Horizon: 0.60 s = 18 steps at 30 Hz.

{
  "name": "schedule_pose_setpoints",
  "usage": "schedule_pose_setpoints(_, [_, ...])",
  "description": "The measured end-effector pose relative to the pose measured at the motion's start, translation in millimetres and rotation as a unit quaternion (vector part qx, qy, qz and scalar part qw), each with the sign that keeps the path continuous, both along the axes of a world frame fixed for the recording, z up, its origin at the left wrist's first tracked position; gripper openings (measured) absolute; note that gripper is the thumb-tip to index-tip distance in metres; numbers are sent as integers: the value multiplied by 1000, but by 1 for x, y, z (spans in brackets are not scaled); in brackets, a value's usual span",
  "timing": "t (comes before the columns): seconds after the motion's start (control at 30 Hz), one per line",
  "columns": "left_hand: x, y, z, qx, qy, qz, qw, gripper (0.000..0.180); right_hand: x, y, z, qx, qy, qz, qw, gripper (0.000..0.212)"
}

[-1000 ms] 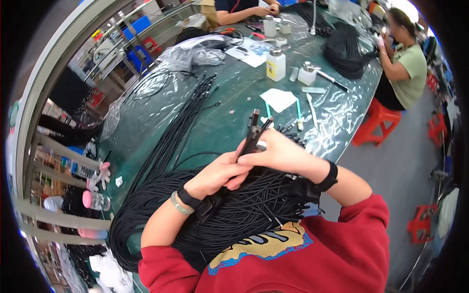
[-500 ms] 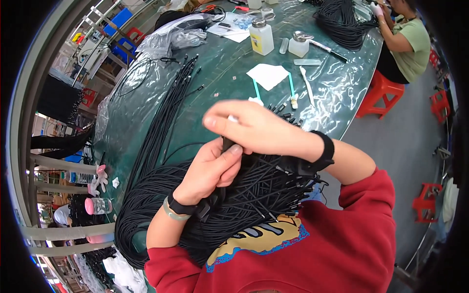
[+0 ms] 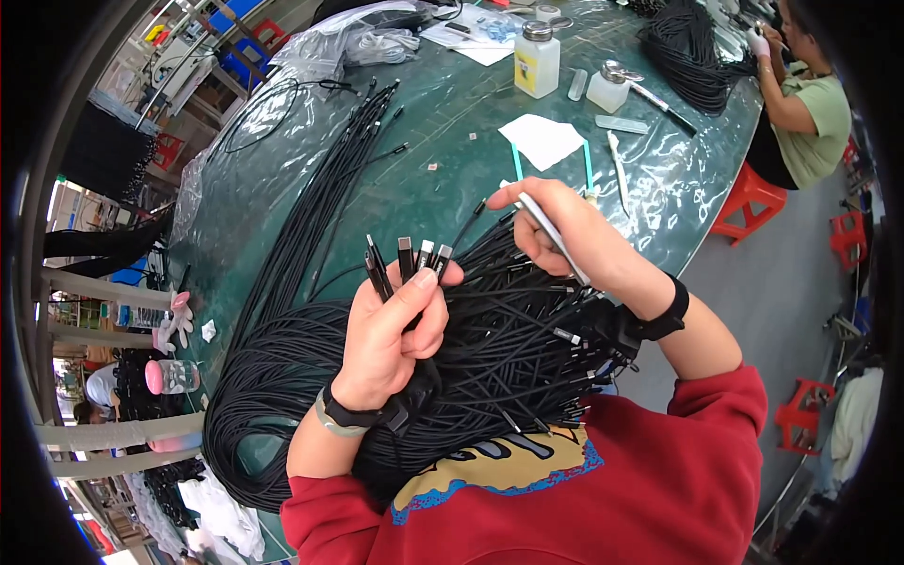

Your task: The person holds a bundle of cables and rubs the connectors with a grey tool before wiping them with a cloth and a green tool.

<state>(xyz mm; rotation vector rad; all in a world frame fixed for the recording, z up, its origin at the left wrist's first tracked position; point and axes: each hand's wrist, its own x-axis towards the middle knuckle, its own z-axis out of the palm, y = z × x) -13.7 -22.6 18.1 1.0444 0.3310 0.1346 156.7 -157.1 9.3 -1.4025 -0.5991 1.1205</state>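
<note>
My left hand is closed around several black cables, their plugs fanned out above the thumb, some with metal or white tips. Gripped in my right hand is a slim grey-white stick-shaped tool, its exact kind unclear. The right index finger points left, close to the plug end of a loose cable. Beneath both hands spreads a big heap of black cables, looped at the left, with many plug ends at the right.
On the green table lie a straight cable bundle, white paper, a square bottle, a smaller bottle and a white stick. A co-worker sits at the far right beside another cable pile.
My hands have separated: the right moved right and off the left, uncovering the plugs. The grey-white tool now shows along the right palm. The view has shifted slightly.
</note>
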Motion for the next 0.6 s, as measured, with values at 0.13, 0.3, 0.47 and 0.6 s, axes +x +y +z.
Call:
schedule_pose_setpoints(0.13, [-3,-4,0,32,-6,19,999,23,2,0,-11,111,135,56,983,33])
schedule_pose_setpoints(0.3, [-7,-5,-1,69,-2,58,996,20,-23,5,3,167,-25,-22,985,32])
schedule_pose_setpoints(0.47, [-10,-9,-2,88,6,71,994,16,-36,7,5,210,-103,9,972,28])
schedule_pose_setpoints(0.6, [-11,-11,-1,110,11,74,991,16,-49,9,4,212,-130,4,969,22])
